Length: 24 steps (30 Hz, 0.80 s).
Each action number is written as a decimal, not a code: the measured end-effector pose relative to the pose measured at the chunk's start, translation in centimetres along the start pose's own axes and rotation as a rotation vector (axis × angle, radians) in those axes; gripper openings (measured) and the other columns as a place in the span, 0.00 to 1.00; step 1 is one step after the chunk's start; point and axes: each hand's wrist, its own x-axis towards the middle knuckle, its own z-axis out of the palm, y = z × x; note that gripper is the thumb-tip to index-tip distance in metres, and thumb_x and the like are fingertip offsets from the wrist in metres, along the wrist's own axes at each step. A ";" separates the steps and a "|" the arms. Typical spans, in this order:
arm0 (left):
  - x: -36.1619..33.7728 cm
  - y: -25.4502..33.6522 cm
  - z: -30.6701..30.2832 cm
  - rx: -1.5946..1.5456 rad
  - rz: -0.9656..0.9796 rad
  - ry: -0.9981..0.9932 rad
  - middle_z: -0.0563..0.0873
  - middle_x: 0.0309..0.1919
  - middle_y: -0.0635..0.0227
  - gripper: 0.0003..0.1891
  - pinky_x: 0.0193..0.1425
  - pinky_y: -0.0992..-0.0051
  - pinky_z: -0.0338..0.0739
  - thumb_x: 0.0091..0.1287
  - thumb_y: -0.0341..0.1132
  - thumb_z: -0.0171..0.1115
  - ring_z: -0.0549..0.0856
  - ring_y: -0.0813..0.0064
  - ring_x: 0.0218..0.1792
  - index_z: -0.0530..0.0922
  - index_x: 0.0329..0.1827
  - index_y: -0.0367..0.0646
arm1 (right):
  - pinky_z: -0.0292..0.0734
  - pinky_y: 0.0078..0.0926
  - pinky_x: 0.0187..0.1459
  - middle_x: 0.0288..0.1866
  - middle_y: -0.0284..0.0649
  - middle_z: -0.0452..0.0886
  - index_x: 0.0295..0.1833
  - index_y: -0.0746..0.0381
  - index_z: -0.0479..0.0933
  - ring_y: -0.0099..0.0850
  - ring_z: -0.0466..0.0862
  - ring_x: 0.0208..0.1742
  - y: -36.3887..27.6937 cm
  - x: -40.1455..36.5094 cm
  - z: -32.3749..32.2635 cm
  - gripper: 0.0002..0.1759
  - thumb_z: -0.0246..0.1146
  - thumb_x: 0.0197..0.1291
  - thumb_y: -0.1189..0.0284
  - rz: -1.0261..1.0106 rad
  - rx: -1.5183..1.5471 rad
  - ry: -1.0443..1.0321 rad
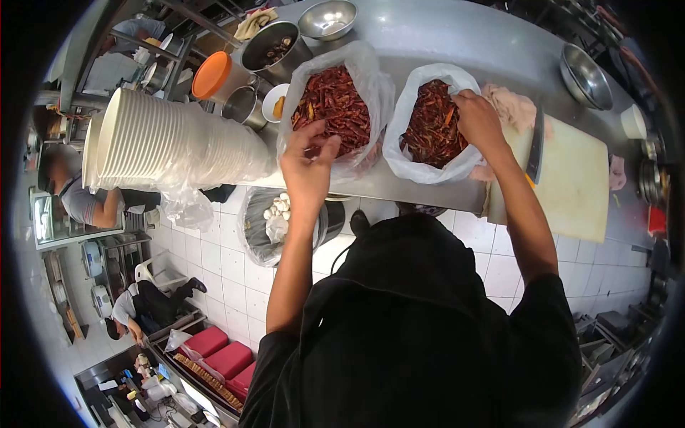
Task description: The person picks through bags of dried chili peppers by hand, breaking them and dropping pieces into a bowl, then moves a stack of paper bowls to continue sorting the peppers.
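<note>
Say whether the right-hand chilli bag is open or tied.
Open: the bag mouth gapes, dried chillies exposed, right hand at its rim.

Lighting is bright and even, from overhead. The steel counter (457,43) carries broad soft glare, and the stack of white bowls (164,143) nears overexposure. The black garment (428,321) shows little detail. The dried chillies (332,107) are sharp at centre. Fisheye bending is strong, with black corners and soft margins.

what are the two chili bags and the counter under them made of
Left bag and right bag: thin clear plastic, glossy and crinkled, with the red chilies showing through. Counter: looks like stainless steel, smooth grey with soft reflections.
</note>
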 end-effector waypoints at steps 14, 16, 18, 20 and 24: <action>-3.0 2.7 4.4 -0.147 -0.056 -0.252 0.86 0.40 0.64 0.13 0.41 0.80 0.78 0.63 0.26 0.72 0.84 0.80 0.36 0.85 0.49 0.32 | 0.79 0.36 0.46 0.41 0.45 0.86 0.44 0.66 0.86 0.43 0.84 0.41 -1.3 -2.0 -4.5 0.08 0.66 0.60 0.75 0.085 0.322 0.064; -3.2 2.8 5.8 -0.159 -0.119 -0.307 0.88 0.38 0.64 0.14 0.42 0.80 0.79 0.66 0.28 0.71 0.84 0.81 0.36 0.84 0.51 0.31 | 0.77 0.31 0.41 0.39 0.42 0.87 0.45 0.66 0.86 0.36 0.83 0.36 -2.6 -3.0 -4.6 0.09 0.67 0.62 0.74 0.276 0.654 0.021; -3.2 4.0 7.1 -0.162 -0.206 -0.364 0.89 0.37 0.63 0.14 0.42 0.80 0.79 0.67 0.29 0.70 0.84 0.81 0.36 0.84 0.53 0.30 | 0.74 0.23 0.37 0.36 0.38 0.87 0.46 0.67 0.86 0.27 0.80 0.31 -4.4 -4.0 -4.4 0.09 0.68 0.64 0.73 0.581 1.184 -0.125; -3.1 4.3 8.1 -0.211 -0.205 -0.344 0.90 0.36 0.63 0.15 0.43 0.80 0.79 0.68 0.29 0.69 0.85 0.81 0.36 0.83 0.54 0.29 | 0.70 0.19 0.34 0.36 0.35 0.86 0.47 0.67 0.85 0.21 0.76 0.30 -5.8 -5.1 -4.0 0.09 0.67 0.65 0.74 0.581 1.440 -0.150; -3.2 5.2 8.6 -0.294 -0.206 -0.346 0.90 0.37 0.64 0.13 0.44 0.80 0.79 0.68 0.27 0.68 0.86 0.81 0.38 0.83 0.53 0.29 | 0.66 0.18 0.32 0.36 0.35 0.86 0.51 0.68 0.84 0.19 0.74 0.29 -7.5 -6.3 -3.6 0.11 0.67 0.66 0.74 0.560 1.707 -0.179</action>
